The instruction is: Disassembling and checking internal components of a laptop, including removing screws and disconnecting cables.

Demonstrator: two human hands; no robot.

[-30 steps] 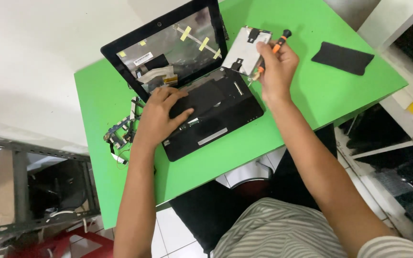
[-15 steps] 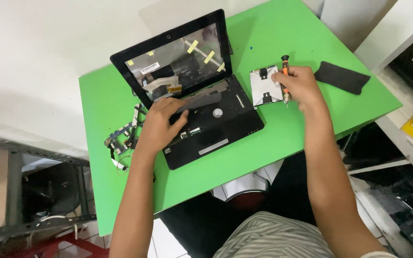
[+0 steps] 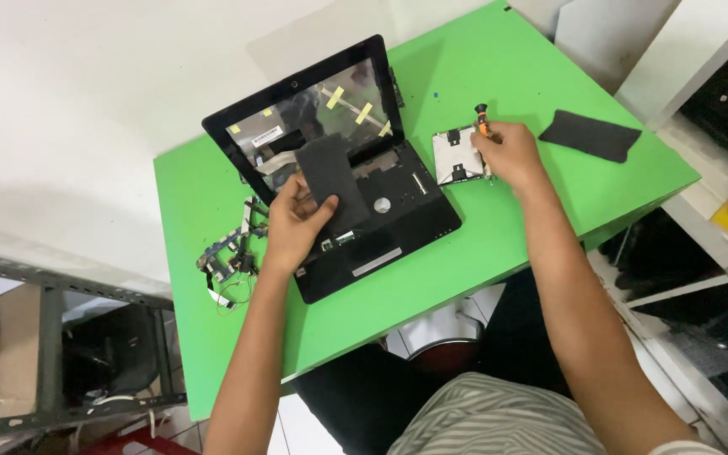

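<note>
A small black laptop (image 3: 398,227) lies open and partly taken apart on the green table (image 3: 482,270). My left hand (image 3: 292,227) holds a flat black rectangular panel (image 3: 330,173), tilted up above the laptop's base. To the right of the laptop, my right hand (image 3: 507,156) rests on the table and grips a screwdriver (image 3: 482,118) with an orange and black handle. Its fingers touch the right edge of a silver drive-shaped part (image 3: 452,156).
A tangle of small circuit boards and wires (image 3: 229,257) lies left of the laptop. A dark flat pad (image 3: 590,135) sits near the table's right corner. Metal shelving (image 3: 61,286) stands at the left, and shelves with black and yellow items (image 3: 718,211) at the right.
My left hand has lifted the black panel off the laptop's base. My right hand has carried the screwdriver and the silver part rightward and set the part on the table.
</note>
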